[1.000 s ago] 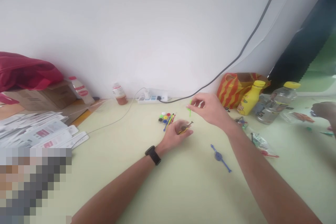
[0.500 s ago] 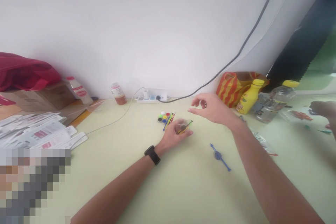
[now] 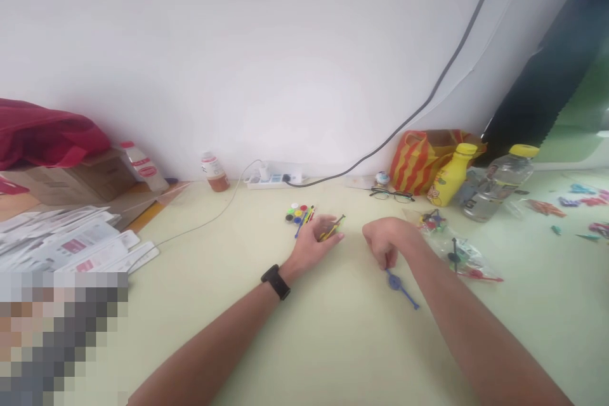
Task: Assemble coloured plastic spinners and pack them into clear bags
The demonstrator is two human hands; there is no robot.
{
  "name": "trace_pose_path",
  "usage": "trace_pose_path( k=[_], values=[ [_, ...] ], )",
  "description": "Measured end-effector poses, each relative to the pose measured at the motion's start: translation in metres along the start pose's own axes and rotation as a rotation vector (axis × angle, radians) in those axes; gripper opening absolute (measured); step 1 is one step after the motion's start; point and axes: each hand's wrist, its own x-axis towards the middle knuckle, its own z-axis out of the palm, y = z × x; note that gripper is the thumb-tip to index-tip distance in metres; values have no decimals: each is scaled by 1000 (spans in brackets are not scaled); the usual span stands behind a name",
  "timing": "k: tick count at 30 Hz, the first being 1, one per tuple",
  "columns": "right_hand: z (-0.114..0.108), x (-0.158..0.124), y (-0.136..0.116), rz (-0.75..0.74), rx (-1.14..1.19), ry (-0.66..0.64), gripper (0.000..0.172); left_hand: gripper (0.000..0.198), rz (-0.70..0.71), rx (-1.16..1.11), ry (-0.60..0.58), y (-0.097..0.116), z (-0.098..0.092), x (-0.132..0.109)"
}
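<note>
My left hand (image 3: 314, 242), with a black watch (image 3: 276, 281) on its wrist, lies on the table with its fingers curled around a yellow arrow spinner (image 3: 332, 232). A dark green pointer tip sticks out beside it, and the fingers partly hide both. My right hand (image 3: 386, 238) points down with closed fingertips at the upper end of a blue arrow spinner (image 3: 394, 281), a thin bar with a round middle. Beyond my left hand, several coloured discs (image 3: 297, 212) sit close to a bunch of thin coloured sticks (image 3: 304, 221).
On the right are a plastic bag of pieces (image 3: 469, 257), eyeglasses (image 3: 392, 195), a striped bag (image 3: 410, 162), a yellow bottle (image 3: 451, 174) and a clear bottle (image 3: 499, 184). A power strip (image 3: 273, 181) lies by the wall. Papers (image 3: 71, 235) are stacked left.
My right hand has come down and toward me, closing its fingers at the blue spinner's end. My left hand stays in place. Another person's hand has left the right edge.
</note>
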Motion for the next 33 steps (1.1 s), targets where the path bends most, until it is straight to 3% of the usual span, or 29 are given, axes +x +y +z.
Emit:
trace_pose_path(
  k=[5,9,13,16,18,21,25,33],
  values=[
    [-1,0,-3,-62,2,96,16,46,2,1,5,-1,-1,0],
    [-22,-30,12,-242,67,241,17,50,7,18,-1,-4,-1,1],
    [-39,-73,27,-666,353,647,12,50,12,27,-3,-7,-1,1],
    [-39,-91,21,-769,561,1004,21,47,6,54,-11,-7,-1,0],
    [-34,-93,7,-799,556,1159,19,46,3,58,-20,-6,-1,-1],
    [-25,-83,-16,-796,357,1204,13,45,9,27,-28,-3,1,-2],
    [-13,-62,-39,-711,88,1138,17,44,22,9,13,0,1,-3],
    [-7,-49,-49,-461,-138,1110,18,38,63,133,-9,5,-1,-4]
  ],
)
